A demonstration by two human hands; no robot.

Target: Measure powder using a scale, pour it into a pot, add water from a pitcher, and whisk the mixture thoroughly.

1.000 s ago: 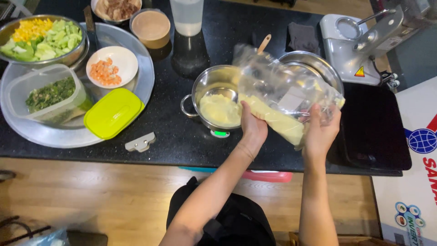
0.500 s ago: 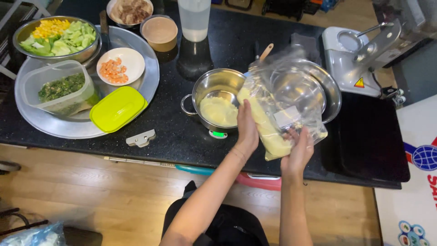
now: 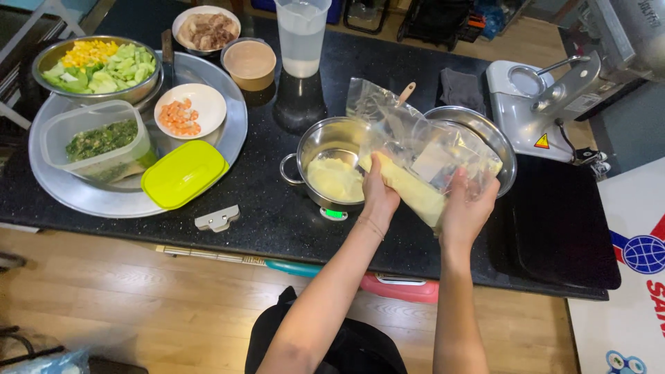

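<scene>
Both my hands hold a clear plastic bag [image 3: 422, 149] with pale yellow food lying along its lower side. My left hand [image 3: 379, 194] grips the bag's near left part, right beside a small steel pot [image 3: 325, 149]. The pot holds a mound of the same pale yellow food [image 3: 335, 180] and rests on a small scale with a green display [image 3: 334, 213]. My right hand [image 3: 470, 208] supports the bag's lower right corner. The bag is tilted, its open top pointing away, in front of a steel bowl [image 3: 502, 149] with a wooden handle [image 3: 406, 93] sticking up.
On the black counter [image 3: 263, 201], a round metal tray [image 3: 83, 197] carries a bowl of corn and greens [image 3: 97, 66], a tub of chopped herbs [image 3: 97, 142], a yellow-green lid [image 3: 184, 173] and a plate of orange bits [image 3: 185, 111]. A blender jug [image 3: 300, 41] stands behind; a black tray [image 3: 561, 221] lies right.
The bag has swung from steeply tilted back to a flatter lie, and my right hand has risen with its lower corner. The camera view has shifted a little.
</scene>
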